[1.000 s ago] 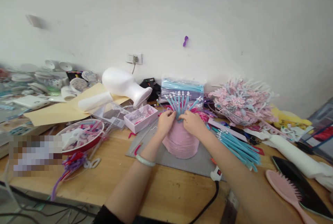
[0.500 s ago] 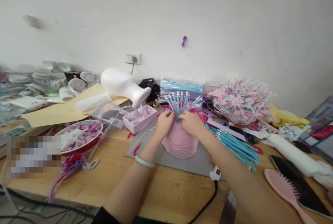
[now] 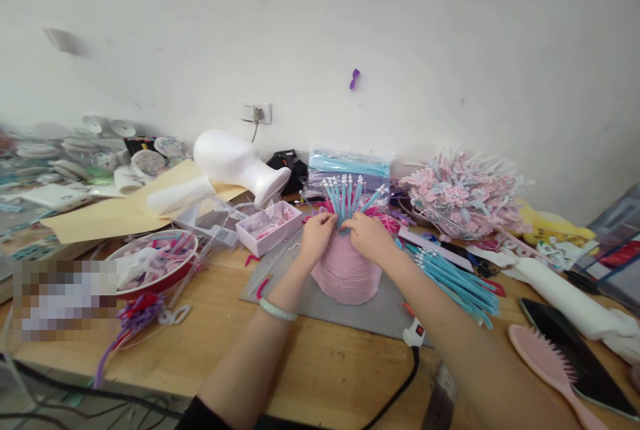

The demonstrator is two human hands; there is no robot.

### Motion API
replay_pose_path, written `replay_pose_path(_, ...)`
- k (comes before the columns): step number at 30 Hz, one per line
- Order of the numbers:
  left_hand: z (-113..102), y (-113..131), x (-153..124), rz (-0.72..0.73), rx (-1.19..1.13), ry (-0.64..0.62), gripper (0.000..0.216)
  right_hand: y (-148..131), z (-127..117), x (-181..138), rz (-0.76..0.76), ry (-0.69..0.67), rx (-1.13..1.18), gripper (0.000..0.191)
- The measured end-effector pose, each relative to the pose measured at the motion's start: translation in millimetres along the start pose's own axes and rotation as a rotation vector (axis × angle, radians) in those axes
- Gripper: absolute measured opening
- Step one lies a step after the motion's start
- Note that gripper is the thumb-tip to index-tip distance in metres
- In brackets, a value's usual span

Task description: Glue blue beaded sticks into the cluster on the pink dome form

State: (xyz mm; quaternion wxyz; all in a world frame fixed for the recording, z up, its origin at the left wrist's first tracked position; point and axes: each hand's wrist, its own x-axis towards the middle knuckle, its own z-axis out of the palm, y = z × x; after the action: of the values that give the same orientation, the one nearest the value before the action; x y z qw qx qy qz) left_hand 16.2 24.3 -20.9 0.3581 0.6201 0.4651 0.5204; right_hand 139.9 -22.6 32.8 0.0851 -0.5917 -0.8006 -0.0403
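Note:
My left hand [image 3: 316,237] and my right hand [image 3: 369,235] meet on top of a pink pleated fan-shaped piece [image 3: 346,275] that stands on a grey mat [image 3: 380,313]. Both hands pinch the base of a spray of blue sticks tipped with pearls [image 3: 346,195], which stands up from the top of the pink piece. A pale green bangle [image 3: 277,309] circles my left wrist. To the right of my right forearm a loose bundle of the same blue sticks [image 3: 457,281] lies on the wooden table.
A pink box [image 3: 269,227], a white foam head [image 3: 235,162], a red bowl of trimmings [image 3: 155,263] and yellow paper [image 3: 107,215] lie left. A heap of pink flower pieces [image 3: 463,193], a pink hairbrush [image 3: 553,369], and a black cable with a switch [image 3: 414,337] lie right.

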Motion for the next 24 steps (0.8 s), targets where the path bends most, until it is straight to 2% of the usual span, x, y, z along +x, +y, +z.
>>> replay_pose_path(8,-0.2,-2.5,1.2,-0.045,0.011,-0.009,0.022,-0.7,0.2,0.0,0.011,-0.011,-0.001,0.04)
replay_pose_path(15,-4.1,5.3,-2.5,-0.032,0.063,0.022,0.029,0.4,1.4,0.5,0.005,0.01,0.014,0.039)
replay_pose_path(24,-3.9,1.0,-1.5,-0.008,0.057,0.064,0.026,0.0,0.4,-0.4,0.0,0.007,0.014,0.04)
